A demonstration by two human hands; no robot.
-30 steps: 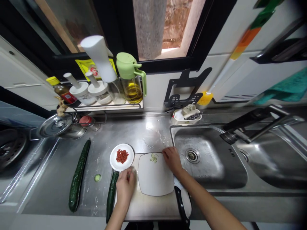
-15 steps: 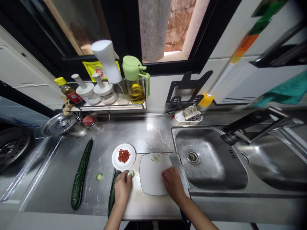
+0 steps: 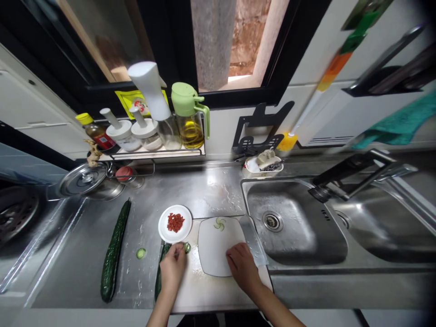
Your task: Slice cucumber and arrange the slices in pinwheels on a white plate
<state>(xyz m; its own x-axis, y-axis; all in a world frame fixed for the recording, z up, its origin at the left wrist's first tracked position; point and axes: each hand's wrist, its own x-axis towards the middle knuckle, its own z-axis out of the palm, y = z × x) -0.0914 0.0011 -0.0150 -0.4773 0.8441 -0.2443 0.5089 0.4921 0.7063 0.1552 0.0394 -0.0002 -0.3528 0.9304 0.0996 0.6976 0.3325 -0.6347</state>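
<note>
My left hand (image 3: 173, 268) is closed beside the white saucer, its fingertips pinched against a small cucumber slice (image 3: 187, 247) over the cutting board (image 3: 197, 295). Partly under that wrist lies a dark green cucumber (image 3: 158, 277). A square white plate (image 3: 214, 254) rests on the board, with thin pale green slices (image 3: 220, 223) fanned in a curl near its far edge. Over the plate's right side, my right hand (image 3: 242, 268) has its fingers curled together; whatever is in them is hidden. Chopped red pieces (image 3: 175, 222) fill the middle of the white saucer (image 3: 163, 234).
A whole cucumber (image 3: 115, 254) and a round cucumber end (image 3: 141, 253) lie on the steel counter to the left. The sink (image 3: 299, 227) is at the right. Behind stands a rack (image 3: 160, 153) of seasoning jars and a green-topped oil jug (image 3: 189, 118). A clear plastic sheet (image 3: 254, 240) borders the plate.
The view has shifted slightly. The slice at my left fingertips looks turned, showing more green than before. My right hand stays over the plate's right side, with little movement.
</note>
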